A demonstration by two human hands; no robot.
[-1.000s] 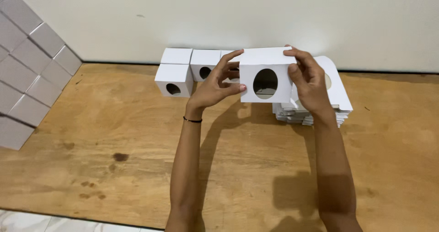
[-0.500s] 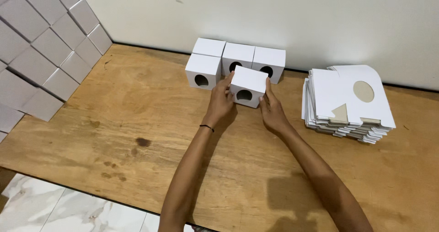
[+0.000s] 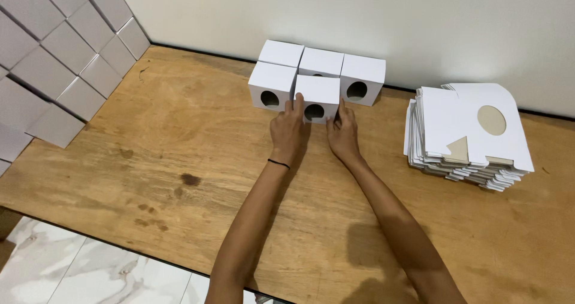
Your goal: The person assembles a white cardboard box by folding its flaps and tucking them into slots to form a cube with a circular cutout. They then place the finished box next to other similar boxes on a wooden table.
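Both hands (image 3: 317,130) press, seemingly flat-palmed, against small white box (image 3: 316,98).

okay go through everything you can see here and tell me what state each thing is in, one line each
Front box: folded up, standing on the table, round hole facing the camera, touched by both hands.
Left hand: flat against the front box's left side.
Right hand: at the front box's right lower edge.
Other folded boxes: assembled, grouped by the wall.
Stack of flat blanks: unfolded, piled.
Wooden table: stained.
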